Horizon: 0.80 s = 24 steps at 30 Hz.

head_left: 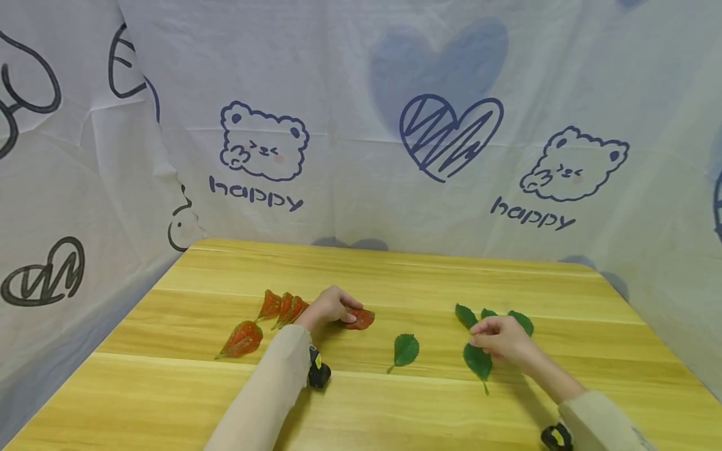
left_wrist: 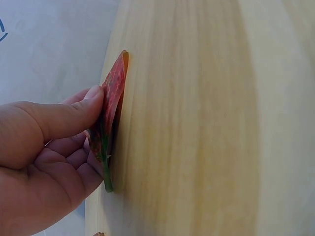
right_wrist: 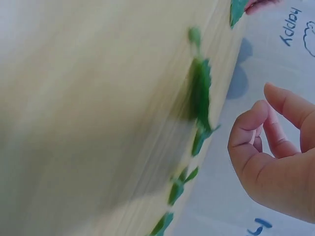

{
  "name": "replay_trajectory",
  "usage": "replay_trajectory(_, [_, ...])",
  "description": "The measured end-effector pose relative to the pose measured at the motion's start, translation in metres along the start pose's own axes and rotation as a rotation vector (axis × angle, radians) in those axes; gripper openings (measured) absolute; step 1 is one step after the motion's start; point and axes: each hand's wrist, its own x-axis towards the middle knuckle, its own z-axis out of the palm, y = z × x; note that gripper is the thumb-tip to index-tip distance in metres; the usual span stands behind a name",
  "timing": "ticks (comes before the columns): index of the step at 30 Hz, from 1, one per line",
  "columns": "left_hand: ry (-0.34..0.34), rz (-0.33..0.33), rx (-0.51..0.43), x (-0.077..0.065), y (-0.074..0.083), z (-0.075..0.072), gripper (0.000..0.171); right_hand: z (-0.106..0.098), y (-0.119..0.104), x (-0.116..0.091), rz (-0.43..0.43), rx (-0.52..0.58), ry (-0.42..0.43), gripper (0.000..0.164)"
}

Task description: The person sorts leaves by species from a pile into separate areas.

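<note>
My left hand [head_left: 331, 305] pinches a red leaf [head_left: 362, 319] just above the wooden table. In the left wrist view the thumb presses on the mottled red leaf [left_wrist: 114, 96], whose green stem points down. My right hand [head_left: 502, 338] hovers over a group of green leaves, its fingers loosely bent and holding nothing. Below its fingertips lies a green leaf [head_left: 477, 362] with its stem toward me. Other green leaves [head_left: 521, 322] lie behind and beside that hand, partly covered by it. One single green leaf [head_left: 405, 349] lies between the two hands.
Several red leaves [head_left: 271, 304] overlap in a row left of my left hand, partly hidden by it. Another red leaf [head_left: 244, 339] lies nearer me. A white printed cloth [head_left: 361, 188] hangs behind the yellow wooden table [head_left: 361, 413]. Black straps with cameras sit at both wrists.
</note>
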Motion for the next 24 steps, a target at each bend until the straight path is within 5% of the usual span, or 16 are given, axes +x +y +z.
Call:
replay_trajectory(12, [-0.002, -0.002, 0.005, 0.003, -0.002, 0.000, 0.027, 0.032, -0.020, 0.021, -0.064, 0.088, -0.073, 0.035])
replay_trajectory(24, [-0.007, -0.001, 0.000, 0.001, -0.002, 0.000, 0.027, 0.056, -0.029, 0.031, -0.059, 0.069, -0.150, 0.028])
